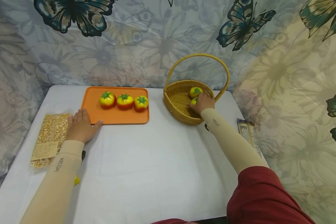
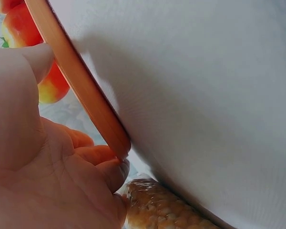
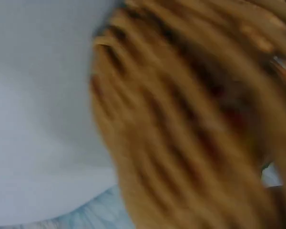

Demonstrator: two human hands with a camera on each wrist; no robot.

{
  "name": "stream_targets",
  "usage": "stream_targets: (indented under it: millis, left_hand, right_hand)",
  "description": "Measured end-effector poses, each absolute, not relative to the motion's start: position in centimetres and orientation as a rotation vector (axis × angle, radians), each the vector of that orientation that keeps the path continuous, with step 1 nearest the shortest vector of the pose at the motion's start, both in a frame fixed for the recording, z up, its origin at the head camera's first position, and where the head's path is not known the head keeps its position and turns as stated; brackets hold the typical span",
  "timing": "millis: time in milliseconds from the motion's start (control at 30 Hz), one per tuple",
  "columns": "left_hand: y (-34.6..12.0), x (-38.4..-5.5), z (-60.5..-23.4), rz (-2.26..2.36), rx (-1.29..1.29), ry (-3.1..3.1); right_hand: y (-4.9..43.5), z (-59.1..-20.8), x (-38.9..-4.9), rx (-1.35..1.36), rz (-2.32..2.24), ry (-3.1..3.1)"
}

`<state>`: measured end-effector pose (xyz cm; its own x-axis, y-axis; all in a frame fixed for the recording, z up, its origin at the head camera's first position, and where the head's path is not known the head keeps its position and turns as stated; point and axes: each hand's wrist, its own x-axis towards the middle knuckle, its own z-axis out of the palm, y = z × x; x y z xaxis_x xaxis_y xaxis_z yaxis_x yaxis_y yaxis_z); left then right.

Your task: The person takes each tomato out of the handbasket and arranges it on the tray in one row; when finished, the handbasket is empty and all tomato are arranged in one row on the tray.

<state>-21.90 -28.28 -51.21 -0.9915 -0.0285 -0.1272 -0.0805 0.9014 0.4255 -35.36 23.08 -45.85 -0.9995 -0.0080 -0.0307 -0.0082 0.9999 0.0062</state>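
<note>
Inside the yellow wicker basket [image 1: 175,109], my right hand [image 1: 203,103] grips a yellow-and-red tomato [image 1: 194,101], mostly covered by the fingers. Another tomato [image 1: 195,91] lies just behind it. In the right wrist view, the blurred basket wall [image 3: 148,124] hides most of that hand's work. My left hand [image 1: 82,127] rests at the near left corner of the orange tray [image 1: 120,119], fingers straight and thumb along its front edge. Three tomatoes with green leafy tops stand in a row on this tray: a left one [image 1: 107,100], a middle one [image 1: 125,102] and a right one [image 1: 141,103].
A clear bag of corn kernels [image 1: 51,132] lies left of the tray, partly under my left arm. At the table's right edge is a printed packet [image 1: 248,133]. Something small and yellow [image 1: 77,180] peeks out beside my left forearm. The basket's tall handle [image 1: 198,55] arches above it.
</note>
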Motion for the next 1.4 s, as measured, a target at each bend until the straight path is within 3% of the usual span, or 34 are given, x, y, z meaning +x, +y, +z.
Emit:
stream_targets:
  millis: [300, 433, 567, 733, 900, 1133, 1400]
  left_hand:
    - [-28.6, -21.9, -51.3, 0.642, -0.116, 2.942]
    - [-28.9, -22.0, -51.5, 0.639, -0.137, 2.943]
    - [-29.7, -21.9, -51.5, 0.635, -0.149, 2.950]
    - [-29.7, -21.8, -51.5, 0.637, -0.144, 2.970]
    - [-29.0, -21.7, -51.5, 0.652, -0.126, 2.984]
    - [-28.6, -21.9, -52.0, 0.650, -0.132, 2.997]
    - [-29.3, -21.7, -51.6, 0.640, -0.162, 2.982]
  right_hand:
    - [16.7, -37.9, -30.0, -0.298, -0.284, 3.278]
    - [10.1, -34.6, -28.8, -0.562, -0.337, 3.216]
    - [1.2, -33.5, -30.1, -0.825, -0.332, 3.080]
    - [-9.2, -35.0, -33.4, -0.982, -0.321, 2.894]
    - [-15.6, -38.4, -36.1, -1.029, -0.261, 2.817]
    - [-19.2, -44.2, -37.8, -1.067, -0.218, 2.770]
    - [-21.0, -47.3, -38.6, -1.079, -0.056, 2.756]
